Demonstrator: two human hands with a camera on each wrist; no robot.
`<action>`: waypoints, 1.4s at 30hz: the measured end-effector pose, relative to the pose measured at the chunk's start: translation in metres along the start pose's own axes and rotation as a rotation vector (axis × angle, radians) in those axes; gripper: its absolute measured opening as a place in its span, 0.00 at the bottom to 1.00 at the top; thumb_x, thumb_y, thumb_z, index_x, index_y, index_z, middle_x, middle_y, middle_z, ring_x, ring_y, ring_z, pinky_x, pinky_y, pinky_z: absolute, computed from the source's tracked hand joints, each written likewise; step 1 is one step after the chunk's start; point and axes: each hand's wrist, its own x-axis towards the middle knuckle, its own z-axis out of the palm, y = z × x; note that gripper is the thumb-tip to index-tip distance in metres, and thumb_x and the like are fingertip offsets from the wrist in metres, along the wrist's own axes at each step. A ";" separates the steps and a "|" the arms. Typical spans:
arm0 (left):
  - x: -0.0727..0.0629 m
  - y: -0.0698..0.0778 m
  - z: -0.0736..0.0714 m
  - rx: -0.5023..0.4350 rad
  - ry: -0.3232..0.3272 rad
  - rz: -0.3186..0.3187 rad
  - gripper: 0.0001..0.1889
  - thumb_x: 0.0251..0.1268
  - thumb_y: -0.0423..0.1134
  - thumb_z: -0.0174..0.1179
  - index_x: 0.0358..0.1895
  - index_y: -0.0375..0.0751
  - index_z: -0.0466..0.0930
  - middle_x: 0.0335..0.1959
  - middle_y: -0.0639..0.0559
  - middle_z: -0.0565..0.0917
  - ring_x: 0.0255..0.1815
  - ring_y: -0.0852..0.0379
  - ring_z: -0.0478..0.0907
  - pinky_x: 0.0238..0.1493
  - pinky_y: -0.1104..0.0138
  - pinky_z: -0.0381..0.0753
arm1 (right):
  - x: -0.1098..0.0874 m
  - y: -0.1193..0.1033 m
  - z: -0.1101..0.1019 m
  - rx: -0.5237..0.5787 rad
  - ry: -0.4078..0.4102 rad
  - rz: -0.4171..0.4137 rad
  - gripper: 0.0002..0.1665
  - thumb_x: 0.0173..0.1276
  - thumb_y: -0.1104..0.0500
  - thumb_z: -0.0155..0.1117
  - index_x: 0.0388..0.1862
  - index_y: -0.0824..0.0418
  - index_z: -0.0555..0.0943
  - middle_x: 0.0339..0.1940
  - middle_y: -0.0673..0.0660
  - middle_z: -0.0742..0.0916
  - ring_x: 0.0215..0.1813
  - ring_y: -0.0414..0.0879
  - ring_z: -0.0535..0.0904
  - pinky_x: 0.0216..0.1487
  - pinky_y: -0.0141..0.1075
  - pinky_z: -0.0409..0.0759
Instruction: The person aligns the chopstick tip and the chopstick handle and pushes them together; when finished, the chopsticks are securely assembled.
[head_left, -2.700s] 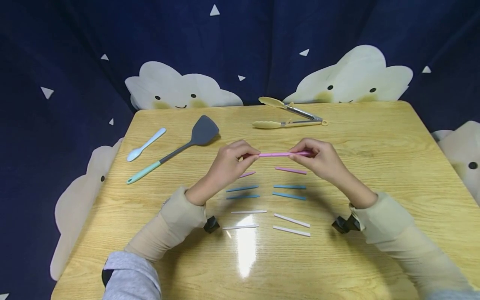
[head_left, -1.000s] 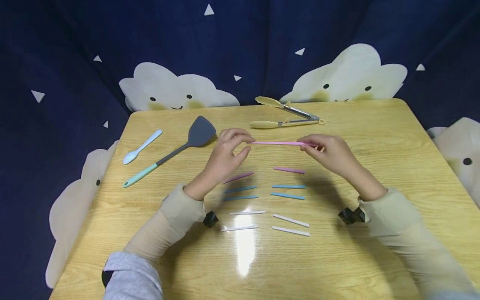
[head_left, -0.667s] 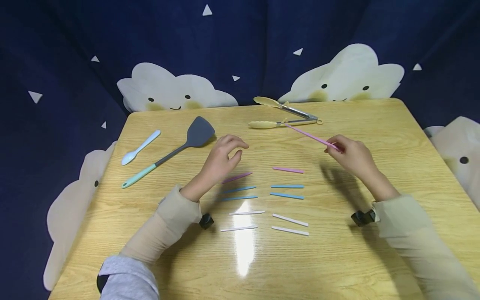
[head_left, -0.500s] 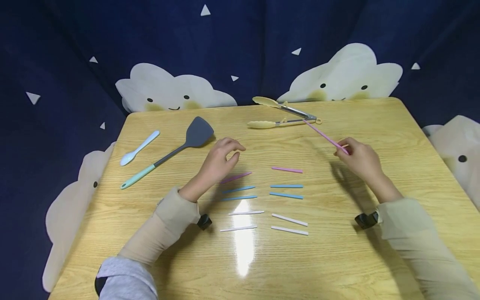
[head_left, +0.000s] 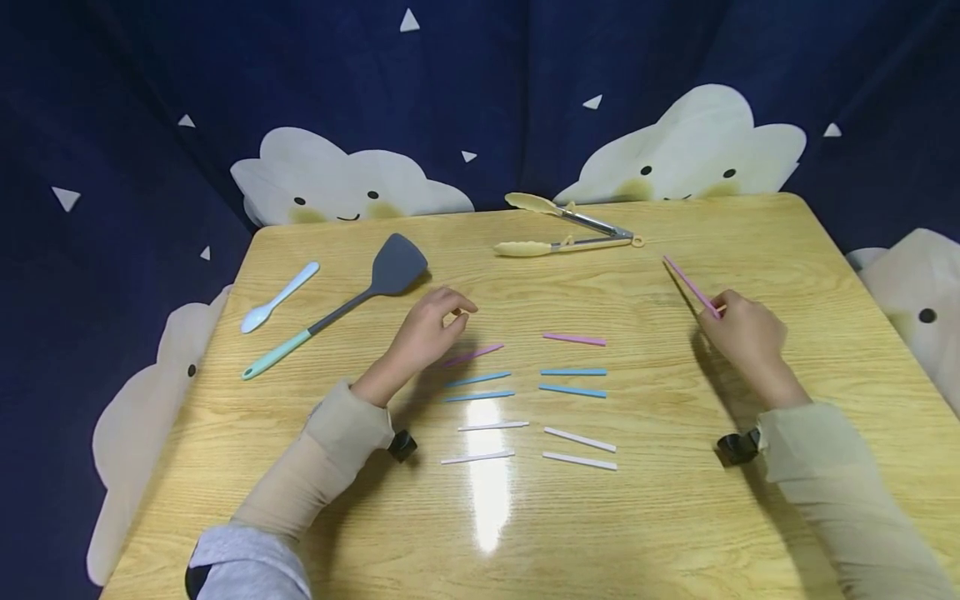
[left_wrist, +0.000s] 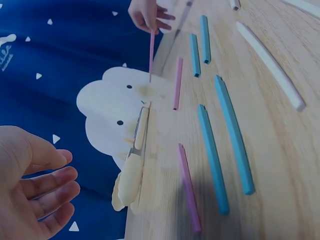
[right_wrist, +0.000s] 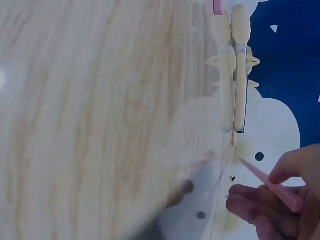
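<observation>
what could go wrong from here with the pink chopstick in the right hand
The pink chopstick is pinched near its thick end by the right hand, so it might swivel or slip. The left hand appears close to a loose pink piece and could knock it askew.

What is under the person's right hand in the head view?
Wooden tabletop and a shadow show around the right hand, which holds a pink stick; whatever lies beneath the hand is hidden in that view.
</observation>
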 end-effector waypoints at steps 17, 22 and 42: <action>-0.003 -0.005 0.006 -0.007 -0.037 0.005 0.08 0.61 0.31 0.53 0.40 0.36 0.80 0.41 0.47 0.79 0.42 0.49 0.74 0.41 0.61 0.73 | -0.018 0.022 -0.004 -0.060 -0.168 0.059 0.17 0.62 0.55 0.49 0.35 0.70 0.74 0.26 0.66 0.77 0.22 0.54 0.69 0.18 0.43 0.65; -0.003 -0.007 0.008 -0.007 -0.057 -0.004 0.08 0.61 0.31 0.53 0.40 0.36 0.80 0.42 0.46 0.79 0.43 0.48 0.73 0.40 0.61 0.74 | -0.023 0.029 -0.003 -0.044 -0.232 0.071 0.16 0.60 0.55 0.50 0.37 0.69 0.73 0.23 0.64 0.78 0.22 0.53 0.70 0.18 0.42 0.65; -0.002 -0.012 0.016 0.047 -0.137 -0.039 0.08 0.61 0.32 0.54 0.39 0.38 0.81 0.38 0.49 0.80 0.37 0.54 0.76 0.38 0.63 0.74 | -0.023 0.014 -0.014 -0.058 -0.251 -0.019 0.27 0.63 0.51 0.53 0.53 0.71 0.66 0.42 0.72 0.71 0.38 0.65 0.71 0.23 0.48 0.69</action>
